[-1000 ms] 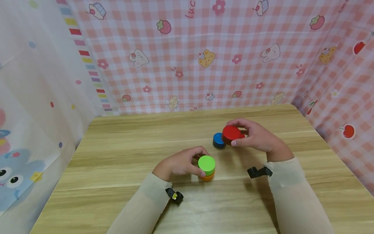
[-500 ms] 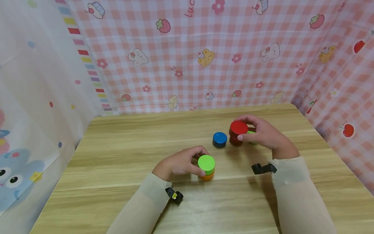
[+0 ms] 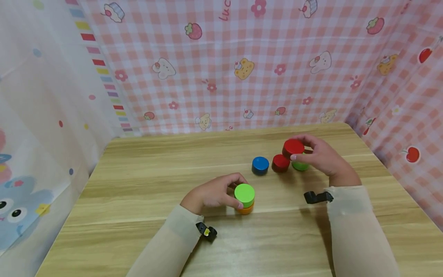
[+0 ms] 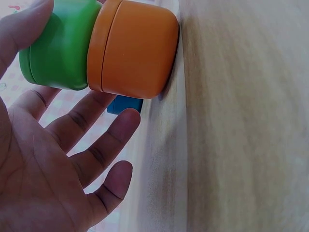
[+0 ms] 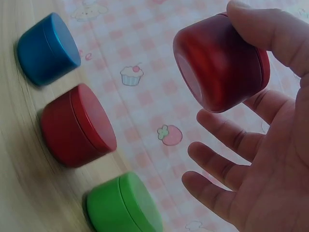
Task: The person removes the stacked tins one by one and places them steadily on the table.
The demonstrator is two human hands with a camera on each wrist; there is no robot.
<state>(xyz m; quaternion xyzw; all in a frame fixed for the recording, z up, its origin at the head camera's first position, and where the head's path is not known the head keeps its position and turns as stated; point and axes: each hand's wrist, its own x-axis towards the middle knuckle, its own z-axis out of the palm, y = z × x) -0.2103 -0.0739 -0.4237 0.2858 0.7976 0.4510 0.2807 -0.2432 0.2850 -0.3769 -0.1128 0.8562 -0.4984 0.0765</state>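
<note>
Right of head-view centre, the right hand (image 3: pixel 320 158) is pinching a raised red tin (image 3: pixel 293 147); below centre, the left hand (image 3: pixel 214 191) is pinching a green tin (image 3: pixel 244 194), ideally steadying the orange tin (image 4: pixel 137 48) beneath.

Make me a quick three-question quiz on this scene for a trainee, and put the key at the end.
1. Fill in: the left hand pinches a green jar that sits on the (blank) jar.
2. True or false: the right hand holds a red jar up off the table.
3. What colour is the jar standing between the blue jar and the other green jar? A: orange. B: red. C: white.

Key:
1. Orange jar.
2. True.
3. B, the standing red jar.
</note>
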